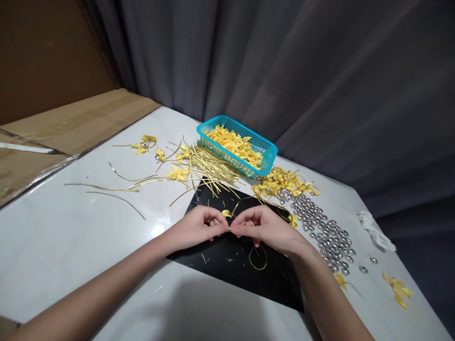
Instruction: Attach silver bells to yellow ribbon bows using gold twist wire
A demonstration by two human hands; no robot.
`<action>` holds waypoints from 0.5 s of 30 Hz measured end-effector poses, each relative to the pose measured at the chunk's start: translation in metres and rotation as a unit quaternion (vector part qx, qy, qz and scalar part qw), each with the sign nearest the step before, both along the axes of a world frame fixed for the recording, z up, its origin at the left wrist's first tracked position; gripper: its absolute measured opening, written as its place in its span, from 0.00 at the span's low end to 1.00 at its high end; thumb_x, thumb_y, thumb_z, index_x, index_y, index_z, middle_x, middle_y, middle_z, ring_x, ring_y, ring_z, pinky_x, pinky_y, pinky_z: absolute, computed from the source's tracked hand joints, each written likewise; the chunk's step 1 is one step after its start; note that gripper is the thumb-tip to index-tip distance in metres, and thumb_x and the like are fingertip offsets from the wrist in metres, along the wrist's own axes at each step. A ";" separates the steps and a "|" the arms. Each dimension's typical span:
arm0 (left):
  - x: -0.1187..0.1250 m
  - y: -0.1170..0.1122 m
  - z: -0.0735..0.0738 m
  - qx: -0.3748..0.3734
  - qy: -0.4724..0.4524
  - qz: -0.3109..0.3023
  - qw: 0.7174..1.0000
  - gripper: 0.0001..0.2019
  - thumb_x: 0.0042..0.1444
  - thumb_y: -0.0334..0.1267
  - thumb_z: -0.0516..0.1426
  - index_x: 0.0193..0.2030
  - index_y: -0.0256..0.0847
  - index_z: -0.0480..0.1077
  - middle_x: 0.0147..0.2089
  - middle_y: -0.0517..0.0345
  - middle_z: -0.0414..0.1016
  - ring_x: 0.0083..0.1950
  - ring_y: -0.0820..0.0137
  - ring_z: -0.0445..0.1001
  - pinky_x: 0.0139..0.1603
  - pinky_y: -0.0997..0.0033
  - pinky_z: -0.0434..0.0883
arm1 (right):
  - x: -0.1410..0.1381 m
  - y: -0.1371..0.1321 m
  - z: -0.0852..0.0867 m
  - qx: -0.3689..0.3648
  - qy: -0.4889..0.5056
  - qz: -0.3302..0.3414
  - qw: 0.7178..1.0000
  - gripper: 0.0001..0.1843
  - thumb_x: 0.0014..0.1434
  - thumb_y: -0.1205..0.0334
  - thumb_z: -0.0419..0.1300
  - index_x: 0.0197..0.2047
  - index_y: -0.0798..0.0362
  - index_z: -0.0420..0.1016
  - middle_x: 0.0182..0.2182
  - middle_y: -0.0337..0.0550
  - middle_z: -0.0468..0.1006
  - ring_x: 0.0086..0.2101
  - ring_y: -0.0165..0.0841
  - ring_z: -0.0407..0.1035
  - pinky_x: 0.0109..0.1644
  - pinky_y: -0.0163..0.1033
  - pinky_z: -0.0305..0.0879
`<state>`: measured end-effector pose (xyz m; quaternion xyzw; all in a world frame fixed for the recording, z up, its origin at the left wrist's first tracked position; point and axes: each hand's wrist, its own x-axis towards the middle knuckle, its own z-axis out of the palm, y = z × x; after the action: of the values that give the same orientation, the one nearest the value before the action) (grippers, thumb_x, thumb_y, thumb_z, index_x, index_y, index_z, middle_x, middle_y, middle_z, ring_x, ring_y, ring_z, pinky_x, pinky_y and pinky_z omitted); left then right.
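Gold wire point(230, 229) at centre of frame, a short bit showing between the fingertips. Left hand point(204, 225): thumb and forefinger pinch it, other fingers curled in. Right hand point(265, 227) pinches it likewise from the other side. Black mat point(273, 284) beneath, lower centre. Yellow ribbon piece point(226, 213) just above the fingertips. Silvery beads point(334, 237) strewn right of centre. Farther: cut-wire pile point(213, 163), upper centre; turquoise basket point(270, 158) of yellow petals point(234, 142) beside it; grey curtain point(227, 57) along the top.

Gold cords point(212, 165), black mat point(241, 271)
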<state>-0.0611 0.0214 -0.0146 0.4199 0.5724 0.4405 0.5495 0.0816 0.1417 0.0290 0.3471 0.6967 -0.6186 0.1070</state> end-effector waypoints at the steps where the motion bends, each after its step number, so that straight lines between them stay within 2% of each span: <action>1: 0.000 0.000 0.000 0.000 0.000 -0.002 1.000 0.08 0.50 0.39 0.57 0.30 0.35 0.71 0.24 0.61 0.68 0.25 0.76 0.65 0.26 0.77 0.62 | 0.000 0.000 0.001 0.001 -0.001 0.001 1.000 0.17 0.40 0.54 0.69 0.31 0.58 0.78 0.20 0.36 0.70 0.20 0.21 0.57 0.18 0.25 0.55; 8: -0.002 0.000 -0.001 0.000 -0.013 -0.003 1.000 0.08 0.51 0.38 0.56 0.30 0.34 0.71 0.24 0.62 0.66 0.26 0.77 0.64 0.27 0.78 0.64 | 0.000 0.000 0.009 0.017 -0.016 -0.006 1.000 0.16 0.44 0.54 0.67 0.33 0.58 0.78 0.19 0.34 0.68 0.15 0.18 0.51 0.14 0.27 0.45; 15: -0.003 0.001 -0.005 0.007 -0.024 0.009 1.000 0.08 0.50 0.39 0.57 0.31 0.35 0.72 0.25 0.61 0.68 0.26 0.77 0.65 0.28 0.77 0.64 | 0.000 -0.002 0.005 0.022 -0.009 -0.008 1.000 0.18 0.43 0.51 0.67 0.32 0.57 0.77 0.23 0.38 0.72 0.18 0.20 0.54 0.16 0.27 0.46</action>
<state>-0.0641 0.0229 -0.0194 0.4077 0.5602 0.4594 0.5558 0.0811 0.1397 0.0341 0.3601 0.7064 -0.6010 0.1008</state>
